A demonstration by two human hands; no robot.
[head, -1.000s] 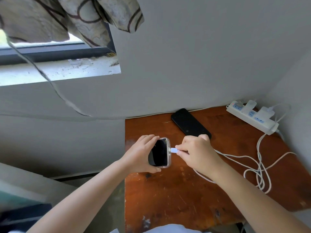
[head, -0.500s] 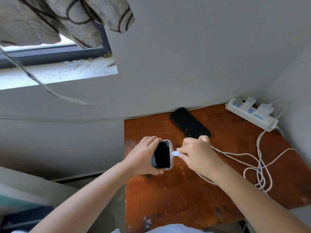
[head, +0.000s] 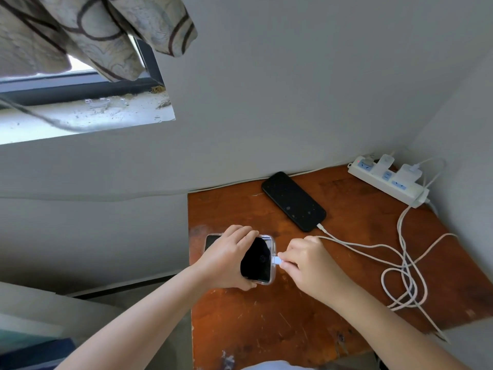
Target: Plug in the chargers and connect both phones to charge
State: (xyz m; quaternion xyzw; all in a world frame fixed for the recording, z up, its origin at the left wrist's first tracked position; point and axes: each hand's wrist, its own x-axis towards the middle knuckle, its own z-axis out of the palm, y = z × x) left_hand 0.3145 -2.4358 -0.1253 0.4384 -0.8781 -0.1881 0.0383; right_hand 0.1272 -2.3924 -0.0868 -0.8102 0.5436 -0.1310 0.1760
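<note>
My left hand (head: 226, 260) grips a phone in a clear case (head: 260, 260) low over the left part of the wooden table (head: 266, 329). My right hand (head: 309, 263) pinches a white cable plug (head: 277, 260) that meets the phone's right end. A second black phone (head: 293, 200) lies flat near the wall with a white cable in its lower end. Two white chargers (head: 384, 162) sit in a white power strip (head: 386, 182) at the back right corner.
Loose white cables (head: 405, 271) loop across the table's right side down to its front edge. Grey walls close the table in behind and on the right. A window sill (head: 80, 116) and patterned curtain (head: 93, 30) are at upper left.
Both hands and the cased phone have sunk lower toward the table. The black phone's cable end is now uncovered. The plug still meets the held phone's end.
</note>
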